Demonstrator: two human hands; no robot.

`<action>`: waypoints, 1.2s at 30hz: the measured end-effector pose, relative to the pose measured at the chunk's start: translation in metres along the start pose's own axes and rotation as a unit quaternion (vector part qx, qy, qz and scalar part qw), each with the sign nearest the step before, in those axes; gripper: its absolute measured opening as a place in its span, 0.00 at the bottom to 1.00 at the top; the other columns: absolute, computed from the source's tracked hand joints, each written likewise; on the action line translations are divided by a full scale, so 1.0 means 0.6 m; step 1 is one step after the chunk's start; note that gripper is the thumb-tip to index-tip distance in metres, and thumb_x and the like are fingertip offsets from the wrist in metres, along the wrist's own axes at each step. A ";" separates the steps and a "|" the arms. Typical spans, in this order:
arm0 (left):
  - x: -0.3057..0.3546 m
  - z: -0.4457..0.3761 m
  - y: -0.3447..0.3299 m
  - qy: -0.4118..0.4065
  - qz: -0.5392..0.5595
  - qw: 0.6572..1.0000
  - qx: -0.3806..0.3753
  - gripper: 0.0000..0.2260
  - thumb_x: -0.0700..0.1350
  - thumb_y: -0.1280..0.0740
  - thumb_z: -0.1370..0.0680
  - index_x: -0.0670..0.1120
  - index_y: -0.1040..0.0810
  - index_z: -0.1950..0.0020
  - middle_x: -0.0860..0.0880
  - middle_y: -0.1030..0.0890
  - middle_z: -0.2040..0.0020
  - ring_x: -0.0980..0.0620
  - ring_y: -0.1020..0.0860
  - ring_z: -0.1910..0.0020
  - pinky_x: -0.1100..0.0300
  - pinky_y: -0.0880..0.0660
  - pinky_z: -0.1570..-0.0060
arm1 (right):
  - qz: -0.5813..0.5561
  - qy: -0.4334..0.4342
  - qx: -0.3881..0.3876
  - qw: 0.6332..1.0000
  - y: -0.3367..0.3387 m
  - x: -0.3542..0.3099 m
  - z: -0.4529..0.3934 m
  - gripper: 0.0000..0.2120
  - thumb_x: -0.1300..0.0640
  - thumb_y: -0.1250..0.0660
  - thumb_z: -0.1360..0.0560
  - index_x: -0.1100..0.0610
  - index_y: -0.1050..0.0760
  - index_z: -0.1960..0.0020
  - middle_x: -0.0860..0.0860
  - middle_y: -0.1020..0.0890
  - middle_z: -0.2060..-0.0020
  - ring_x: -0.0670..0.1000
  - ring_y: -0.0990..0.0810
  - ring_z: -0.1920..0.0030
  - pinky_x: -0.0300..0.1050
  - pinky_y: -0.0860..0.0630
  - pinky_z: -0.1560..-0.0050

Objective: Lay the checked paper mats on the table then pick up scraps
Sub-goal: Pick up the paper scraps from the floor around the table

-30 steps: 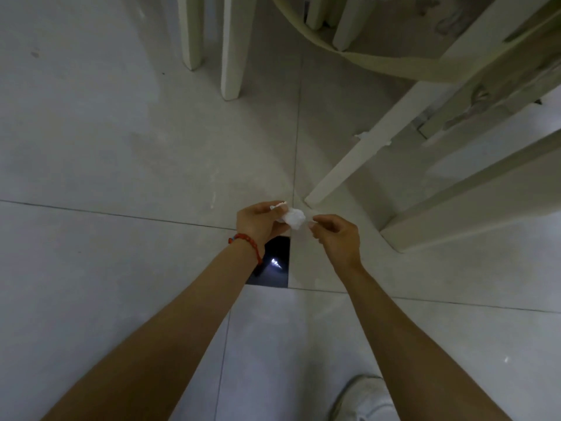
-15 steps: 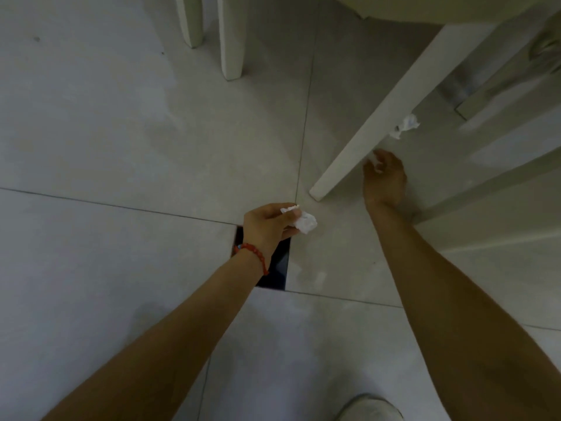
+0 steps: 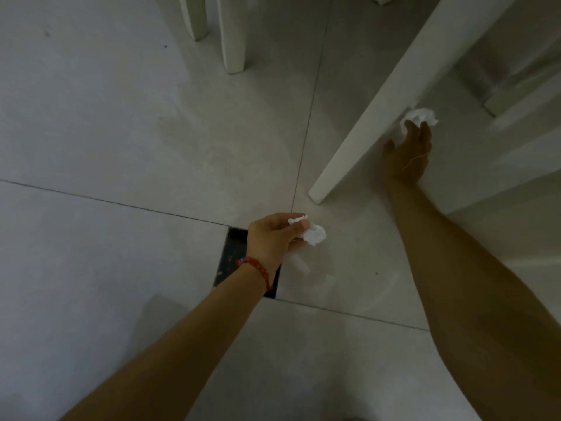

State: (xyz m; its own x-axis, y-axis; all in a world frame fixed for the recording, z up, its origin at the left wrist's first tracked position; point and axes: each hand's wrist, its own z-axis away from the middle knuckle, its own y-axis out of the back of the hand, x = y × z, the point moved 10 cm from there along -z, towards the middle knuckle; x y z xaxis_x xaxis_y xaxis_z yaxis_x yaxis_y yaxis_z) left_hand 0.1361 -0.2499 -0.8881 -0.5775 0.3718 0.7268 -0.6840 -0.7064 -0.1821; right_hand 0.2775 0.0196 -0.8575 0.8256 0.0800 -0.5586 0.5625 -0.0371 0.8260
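1. Down at floor level, I am holding the left hand [image 3: 274, 238] low over the tiles, its fingers pinching shut on a crumpled white scrap [image 3: 314, 233] that is sticking out past the thumb.
2. Out to the right, I am stretching the right hand [image 3: 406, 153] past the slanting table leg [image 3: 379, 110]; a second ago both hands were working together on the held scrap, and now they are well apart.
3. That right hand is lying spread, its fingertips [image 3: 411, 126] touching a second scrap [image 3: 422, 117] on the floor [image 3: 121, 117] just beside the leg; nothing is closing round it yet.
4. I am reading this as one scrap collected and the next being reached, so the pick-up part is under way; no checked mats are showing.
5. Beneath my left wrist, with its red bead bracelet [image 3: 258, 268], a dark square inset [image 3: 233, 253] is showing in the tiling.
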 end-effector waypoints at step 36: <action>-0.024 0.013 0.073 0.036 0.028 0.999 0.002 0.12 0.34 0.33 0.27 0.33 0.23 0.45 0.41 0.19 0.55 0.45 0.20 0.55 0.63 0.19 0.60 | 0.103 0.026 0.017 0.994 -0.009 -0.012 0.234 0.15 0.56 0.41 0.25 0.63 0.24 0.44 0.61 0.23 0.42 0.62 0.27 0.40 0.53 0.34 0.43</action>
State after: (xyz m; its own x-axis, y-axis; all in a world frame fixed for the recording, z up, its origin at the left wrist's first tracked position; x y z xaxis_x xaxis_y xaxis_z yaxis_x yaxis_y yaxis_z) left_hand 0.1182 -0.2909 -0.9011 -0.6460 0.3740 0.6654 -0.6476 -0.7300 -0.2184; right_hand 0.2744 -0.1205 -0.8686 0.9207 0.1184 -0.3720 0.3831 -0.0910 0.9192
